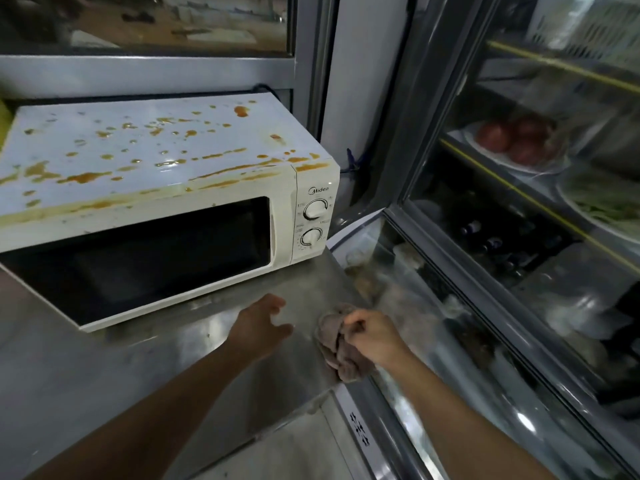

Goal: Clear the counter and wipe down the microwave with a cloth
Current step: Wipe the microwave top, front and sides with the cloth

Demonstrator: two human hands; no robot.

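Note:
A white microwave [166, 174] stands on a steel counter [104, 368], door closed, its top spattered with orange-brown stains. My right hand [372, 332] grips a bunched grey-brown cloth [337, 344] at the counter's right edge, in front of the microwave's dial panel. My left hand [261, 322] hovers just over the counter with fingers relaxed, holding nothing, a little below the microwave's front right corner.
A glass-door display fridge [519, 237] stands to the right, holding a plate of tomatoes [512, 140], greens and bottles. A chest freezer with a glass lid [415, 306] adjoins the counter's right edge. A window frame runs behind the microwave.

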